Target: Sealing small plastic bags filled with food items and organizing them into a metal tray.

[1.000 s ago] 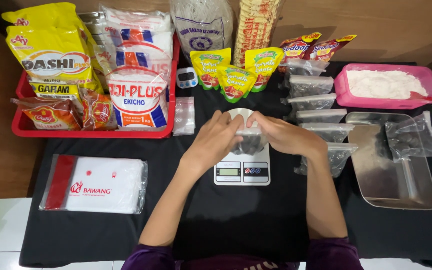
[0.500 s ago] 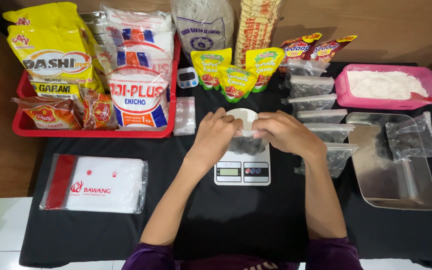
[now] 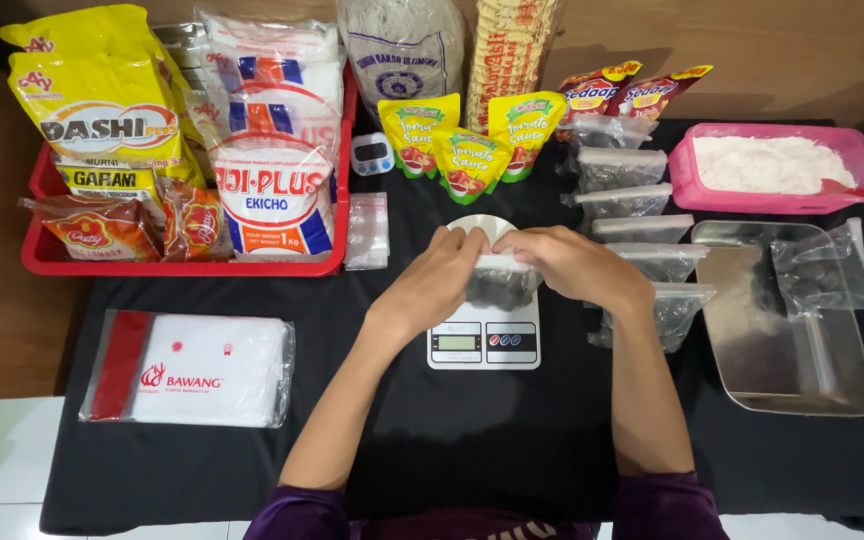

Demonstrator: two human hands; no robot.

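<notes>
Across the black-covered bench (image 3: pixel 252 470) almost nothing has shifted over the last second; the red tray of seasoning packs (image 3: pixel 182 268) at upper left, the steel tray (image 3: pixel 802 385) at right and the column of filled clear bags (image 3: pixel 642 200) stay where they were. The change is at centre frame. My left hand (image 3: pixel 432 280) and right hand (image 3: pixel 567 265) have drawn closer together, fingertips now nearly meeting along the top edge of the small clear bag of dark pieces (image 3: pixel 500 288), which sits over the white kitchen scale (image 3: pixel 482 345). Both hands are curled shut, pinching that strip. I judge the mouth is being pressed closed. The scale's round platter is mostly covered, its display is too small to read, and I cannot tell what the dark pieces are.
</notes>
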